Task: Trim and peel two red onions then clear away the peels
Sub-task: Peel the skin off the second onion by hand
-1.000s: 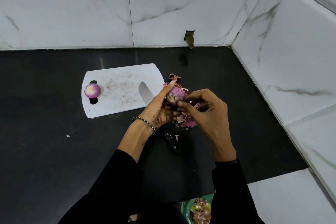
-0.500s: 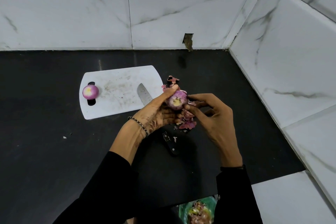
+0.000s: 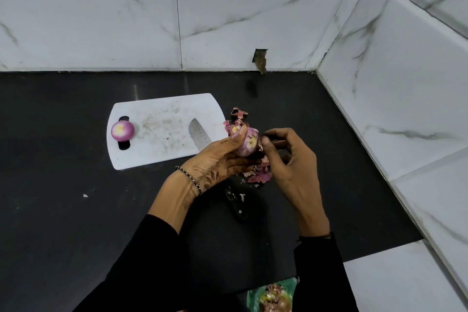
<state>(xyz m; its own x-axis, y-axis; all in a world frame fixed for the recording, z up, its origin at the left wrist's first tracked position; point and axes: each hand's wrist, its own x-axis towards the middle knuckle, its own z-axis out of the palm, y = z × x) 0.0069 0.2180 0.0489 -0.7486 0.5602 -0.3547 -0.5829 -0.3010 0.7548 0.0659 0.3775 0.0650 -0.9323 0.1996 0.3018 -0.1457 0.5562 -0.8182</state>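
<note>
Head view: left hand [image 3: 217,159] has its fingers [image 3: 240,161] curled round the red onion [image 3: 249,144], held above the bench [image 3: 63,210]. Right hand [image 3: 291,159] sits opposite, fingertips [image 3: 266,140] pinching that onion's outer edge. Loose peels [image 3: 258,175] lie right beneath the fingers. Well left of them, the peeled onion [image 3: 122,130] sits on the cutting board [image 3: 164,134], with the knife [image 3: 198,134] between.

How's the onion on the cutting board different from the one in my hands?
The board onion lies free, looking fully peeled; the held onion sits in the left hand while the right hand pinches at its side. Both are red with pale trimmed ends.
</note>
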